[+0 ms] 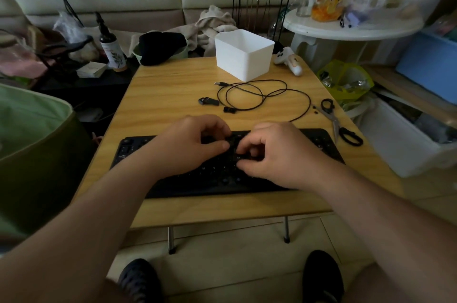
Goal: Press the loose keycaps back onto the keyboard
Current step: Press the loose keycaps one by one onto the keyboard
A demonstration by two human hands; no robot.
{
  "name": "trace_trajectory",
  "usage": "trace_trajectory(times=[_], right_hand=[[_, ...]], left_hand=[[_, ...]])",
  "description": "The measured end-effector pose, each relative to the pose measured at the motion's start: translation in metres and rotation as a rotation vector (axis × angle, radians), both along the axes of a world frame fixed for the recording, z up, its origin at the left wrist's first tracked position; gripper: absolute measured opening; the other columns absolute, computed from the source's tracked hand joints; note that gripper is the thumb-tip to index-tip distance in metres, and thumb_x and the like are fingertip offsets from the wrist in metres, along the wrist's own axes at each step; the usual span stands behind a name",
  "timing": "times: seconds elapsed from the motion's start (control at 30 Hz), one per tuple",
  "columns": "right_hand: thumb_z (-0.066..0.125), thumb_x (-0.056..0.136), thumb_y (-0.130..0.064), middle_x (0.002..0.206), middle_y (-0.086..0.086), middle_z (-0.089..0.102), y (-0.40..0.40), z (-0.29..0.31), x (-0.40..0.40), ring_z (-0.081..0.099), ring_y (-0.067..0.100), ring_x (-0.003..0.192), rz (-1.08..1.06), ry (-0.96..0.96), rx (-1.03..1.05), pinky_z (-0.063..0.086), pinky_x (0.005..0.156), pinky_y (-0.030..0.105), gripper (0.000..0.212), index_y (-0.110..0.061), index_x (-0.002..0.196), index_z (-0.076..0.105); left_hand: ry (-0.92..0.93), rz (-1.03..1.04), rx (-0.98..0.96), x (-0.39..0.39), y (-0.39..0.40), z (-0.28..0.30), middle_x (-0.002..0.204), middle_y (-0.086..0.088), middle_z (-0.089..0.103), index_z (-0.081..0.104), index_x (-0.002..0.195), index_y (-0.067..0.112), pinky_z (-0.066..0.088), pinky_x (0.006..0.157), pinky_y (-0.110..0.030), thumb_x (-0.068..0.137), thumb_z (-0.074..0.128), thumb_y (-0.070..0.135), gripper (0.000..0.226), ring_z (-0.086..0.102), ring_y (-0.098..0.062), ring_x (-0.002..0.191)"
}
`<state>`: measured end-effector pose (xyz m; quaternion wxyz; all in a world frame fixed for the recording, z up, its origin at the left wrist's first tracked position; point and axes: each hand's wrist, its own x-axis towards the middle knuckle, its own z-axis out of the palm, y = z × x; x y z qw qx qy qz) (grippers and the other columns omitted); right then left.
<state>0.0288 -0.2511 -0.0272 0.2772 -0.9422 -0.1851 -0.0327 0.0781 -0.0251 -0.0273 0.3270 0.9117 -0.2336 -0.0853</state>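
Note:
A black keyboard lies across the near part of the wooden table. Both hands hover over its middle rows. My left hand has its fingers curled down onto the keys, and its thumb reaches toward the other hand. My right hand curls its index finger and thumb close together around a small dark keycap on the key field, which is hard to make out in the dim light. Small black loose pieces lie on the table behind the keyboard, with another one to their left.
The keyboard's black cable loops behind it. Scissors lie at the right edge, a white bin and a white controller at the back. A round white side table stands to the right, clutter at the back left.

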Motion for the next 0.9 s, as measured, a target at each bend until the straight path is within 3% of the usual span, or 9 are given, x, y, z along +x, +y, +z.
trace_trajectory(times=[0.13, 0.27, 0.53, 0.73, 0.9], right_hand=[[0.081, 0.084, -0.044, 0.095, -0.019, 0.059, 0.013, -0.01, -0.012, 0.053, 0.0, 0.094, 0.036, 0.098, -0.066, 0.049, 0.081, 0.025, 0.02, -0.038, 0.102, 0.077], [0.08, 0.083, -0.048, 0.092, -0.018, 0.06, 0.022, -0.014, -0.012, 0.053, 0.004, 0.095, -0.019, 0.113, -0.062, 0.052, 0.084, 0.032, 0.021, -0.04, 0.102, 0.076], [0.081, 0.084, -0.043, 0.088, -0.023, 0.067, 0.029, -0.005, -0.008, 0.057, 0.0, 0.093, -0.031, 0.256, -0.07, 0.05, 0.08, 0.026, 0.011, -0.038, 0.093, 0.077], [0.081, 0.084, -0.038, 0.084, -0.019, 0.068, 0.037, 0.002, -0.009, 0.06, -0.001, 0.081, -0.054, 0.286, -0.119, 0.055, 0.074, 0.028, 0.009, -0.035, 0.091, 0.077], [0.079, 0.085, -0.04, 0.084, -0.02, 0.068, 0.042, 0.001, -0.011, 0.061, 0.002, 0.089, -0.074, 0.263, -0.161, 0.056, 0.09, 0.041, 0.006, -0.035, 0.088, 0.076]], left_hand=[[-0.144, -0.037, 0.167, -0.005, 0.016, 0.0, 0.105, 0.021, 0.061, 0.067, 0.107, 0.046, 0.037, 0.087, -0.016, 0.086, 0.076, 0.049, 0.023, 0.047, 0.003, 0.103], [-0.148, -0.048, 0.225, -0.011, 0.023, -0.001, 0.111, 0.02, 0.056, 0.065, 0.104, 0.047, 0.03, 0.087, -0.017, 0.082, 0.075, 0.057, 0.026, 0.038, -0.004, 0.108], [-0.135, -0.03, 0.219, -0.025, 0.022, -0.007, 0.114, 0.018, 0.054, 0.064, 0.097, 0.048, 0.04, 0.102, -0.042, 0.075, 0.064, 0.07, 0.031, 0.038, -0.012, 0.118], [-0.146, -0.021, 0.196, -0.031, 0.014, -0.012, 0.112, 0.021, 0.053, 0.062, 0.092, 0.05, 0.038, 0.106, -0.046, 0.075, 0.061, 0.071, 0.027, 0.037, -0.012, 0.117], [-0.136, 0.001, 0.241, -0.03, 0.013, -0.013, 0.114, 0.021, 0.052, 0.062, 0.091, 0.05, 0.034, 0.105, -0.042, 0.078, 0.065, 0.07, 0.024, 0.035, -0.013, 0.118]])
